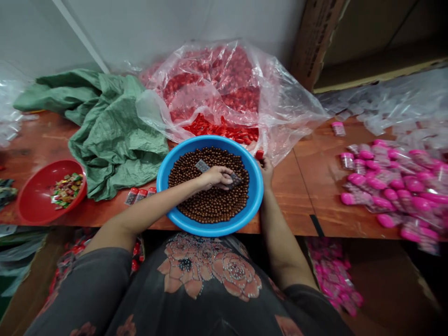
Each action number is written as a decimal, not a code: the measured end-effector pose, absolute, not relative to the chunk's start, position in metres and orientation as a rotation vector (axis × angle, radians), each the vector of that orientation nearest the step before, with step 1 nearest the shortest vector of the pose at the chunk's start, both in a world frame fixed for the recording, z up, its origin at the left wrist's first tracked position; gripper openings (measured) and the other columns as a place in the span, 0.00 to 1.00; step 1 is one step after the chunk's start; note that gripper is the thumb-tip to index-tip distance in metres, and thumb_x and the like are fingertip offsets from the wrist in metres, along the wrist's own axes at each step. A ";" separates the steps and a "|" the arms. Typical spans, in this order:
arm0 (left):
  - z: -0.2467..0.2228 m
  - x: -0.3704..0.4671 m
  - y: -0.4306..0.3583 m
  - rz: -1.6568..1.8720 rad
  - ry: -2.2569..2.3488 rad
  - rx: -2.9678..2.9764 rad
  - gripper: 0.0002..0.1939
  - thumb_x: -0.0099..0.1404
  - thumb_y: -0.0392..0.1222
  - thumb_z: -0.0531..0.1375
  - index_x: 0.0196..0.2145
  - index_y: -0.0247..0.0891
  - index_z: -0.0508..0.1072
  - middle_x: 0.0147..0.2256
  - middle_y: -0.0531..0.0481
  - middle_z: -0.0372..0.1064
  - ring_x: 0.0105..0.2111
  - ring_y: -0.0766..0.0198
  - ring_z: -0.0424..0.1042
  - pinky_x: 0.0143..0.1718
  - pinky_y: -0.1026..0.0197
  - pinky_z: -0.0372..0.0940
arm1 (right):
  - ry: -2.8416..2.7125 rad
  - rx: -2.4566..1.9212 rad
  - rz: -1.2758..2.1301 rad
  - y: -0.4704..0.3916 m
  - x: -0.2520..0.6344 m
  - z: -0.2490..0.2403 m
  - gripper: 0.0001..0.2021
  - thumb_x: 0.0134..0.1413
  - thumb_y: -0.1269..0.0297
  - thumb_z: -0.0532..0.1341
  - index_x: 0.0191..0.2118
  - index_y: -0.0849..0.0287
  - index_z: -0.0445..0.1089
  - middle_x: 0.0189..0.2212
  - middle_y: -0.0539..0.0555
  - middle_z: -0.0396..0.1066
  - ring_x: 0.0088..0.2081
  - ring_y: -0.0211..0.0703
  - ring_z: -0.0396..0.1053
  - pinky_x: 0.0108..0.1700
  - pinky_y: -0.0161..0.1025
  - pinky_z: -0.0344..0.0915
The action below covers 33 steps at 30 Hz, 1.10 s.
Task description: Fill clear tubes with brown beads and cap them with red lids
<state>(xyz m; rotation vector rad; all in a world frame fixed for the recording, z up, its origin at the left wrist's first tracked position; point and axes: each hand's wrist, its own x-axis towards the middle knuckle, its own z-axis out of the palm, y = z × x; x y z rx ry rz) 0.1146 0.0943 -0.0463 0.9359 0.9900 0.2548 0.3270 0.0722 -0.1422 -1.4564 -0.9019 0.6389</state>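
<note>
A blue basin (258,186) full of small brown balls (206,205) stands at the table's front edge. Over the balls, my left hand (217,178) is closed round a small clear container (234,181), which dips among them. A second clear container (202,165) lies on the balls, just behind that hand. Outside the basin's right rim, my right hand (266,169) pinches a red cap (259,154); part of this hand is hidden by the rim. Left of the basin lie several filled containers with red caps (141,193).
Behind the basin spreads a clear plastic bag (217,84) of red caps (224,128). A green cloth sack (119,135) and a red bowl (31,196) with wrapped pieces sit left. Pink-capped containers (399,182) pile up right; a cardboard box (315,42) stands behind.
</note>
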 end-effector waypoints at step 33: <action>0.017 0.077 0.082 0.476 0.766 0.886 0.21 0.50 0.25 0.66 0.43 0.33 0.74 0.38 0.46 0.74 0.37 0.64 0.74 0.45 0.55 0.69 | -0.774 -1.218 0.718 0.053 0.326 -0.046 0.21 0.45 0.54 0.69 0.47 0.53 0.75 0.38 0.49 0.74 0.29 0.34 0.66 0.29 0.32 0.65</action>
